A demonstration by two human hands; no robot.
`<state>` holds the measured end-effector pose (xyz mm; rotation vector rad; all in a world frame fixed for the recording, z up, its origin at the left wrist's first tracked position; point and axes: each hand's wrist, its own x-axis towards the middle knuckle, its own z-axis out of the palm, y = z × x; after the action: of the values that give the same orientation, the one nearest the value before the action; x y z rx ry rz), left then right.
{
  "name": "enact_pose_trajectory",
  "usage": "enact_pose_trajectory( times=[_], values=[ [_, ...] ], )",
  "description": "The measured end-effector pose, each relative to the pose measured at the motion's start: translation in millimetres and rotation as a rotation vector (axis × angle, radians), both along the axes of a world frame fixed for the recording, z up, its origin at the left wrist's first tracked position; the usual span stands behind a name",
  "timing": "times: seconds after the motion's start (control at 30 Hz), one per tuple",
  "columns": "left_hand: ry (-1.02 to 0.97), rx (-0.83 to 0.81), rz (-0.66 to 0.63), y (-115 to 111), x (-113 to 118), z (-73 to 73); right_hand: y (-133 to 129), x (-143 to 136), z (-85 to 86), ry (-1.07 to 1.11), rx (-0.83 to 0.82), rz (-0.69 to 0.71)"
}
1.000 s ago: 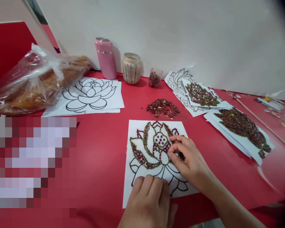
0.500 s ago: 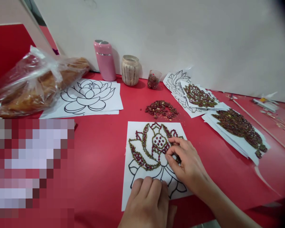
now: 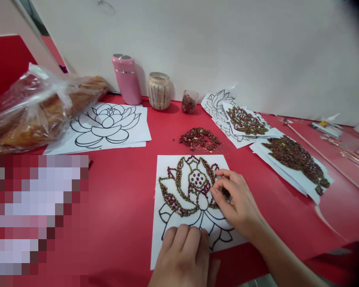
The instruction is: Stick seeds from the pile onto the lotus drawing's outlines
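A lotus drawing on white paper (image 3: 160, 255) lies on the red table, its upper petals lined with red and green beans (image 3: 181, 209). My left hand (image 3: 184, 253) rests on the paper's lower edge, fingers curled under; its fingertips are hidden. Over the right side of the drawing, my right hand (image 3: 235, 195) holds thumb and index finger pinched together beside the bean-lined petals. Whatever may be between those fingertips is too small to make out. Just behind the paper is a loose pile of red beans (image 3: 199, 138).
At the back stand a pink flask (image 3: 127, 79), a jar (image 3: 159, 91) and a small cup of beans (image 3: 189, 101). Left are lotus sheets (image 3: 140, 133) and a plastic bag (image 3: 38, 115). Bean-covered sheets (image 3: 296, 159) and thin sticks (image 3: 329, 157) lie right.
The view has shifted slightly, moving the table items a little left in the picture. My right hand's pinch has moved slightly right over the drawing. My left hand stays on the paper's lower edge.
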<state>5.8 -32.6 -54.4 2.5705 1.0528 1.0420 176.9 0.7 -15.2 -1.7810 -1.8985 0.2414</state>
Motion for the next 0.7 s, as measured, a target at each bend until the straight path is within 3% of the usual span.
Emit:
enact_pose_trajectory(
  times=[0.7],
  values=[
    [-0.032, -0.023, 0.018, -2, 2, -6.2, 2, -11, -1.8, -0.110, 0.034, 0.026]
  ],
)
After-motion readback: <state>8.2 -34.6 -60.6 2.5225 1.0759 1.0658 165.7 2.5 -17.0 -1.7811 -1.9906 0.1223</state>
